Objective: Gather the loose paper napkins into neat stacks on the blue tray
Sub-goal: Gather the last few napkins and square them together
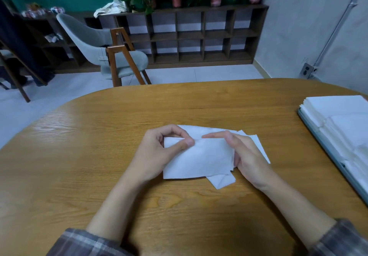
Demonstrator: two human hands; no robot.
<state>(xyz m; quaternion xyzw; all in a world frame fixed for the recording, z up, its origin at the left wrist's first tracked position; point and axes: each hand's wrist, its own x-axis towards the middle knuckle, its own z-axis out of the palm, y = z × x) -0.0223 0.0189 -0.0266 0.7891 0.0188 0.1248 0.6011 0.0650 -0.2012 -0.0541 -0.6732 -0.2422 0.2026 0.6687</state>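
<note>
A few loose white paper napkins (201,158) lie overlapping in the middle of the wooden table (99,156). My left hand (159,152) pinches the top napkin's upper left edge between thumb and forefinger. My right hand (245,152) holds the same napkin at its right edge, forefinger stretched along the top, other fingers tucked under the paper. The blue tray (326,152) sits at the right edge of the table, holding neat stacks of white napkins (338,116).
A grey chair (105,46) with wooden legs stands beyond the table's far edge. Behind it a dark cubby shelf (189,36) carries potted plants. A grey wall with an outlet runs along the right.
</note>
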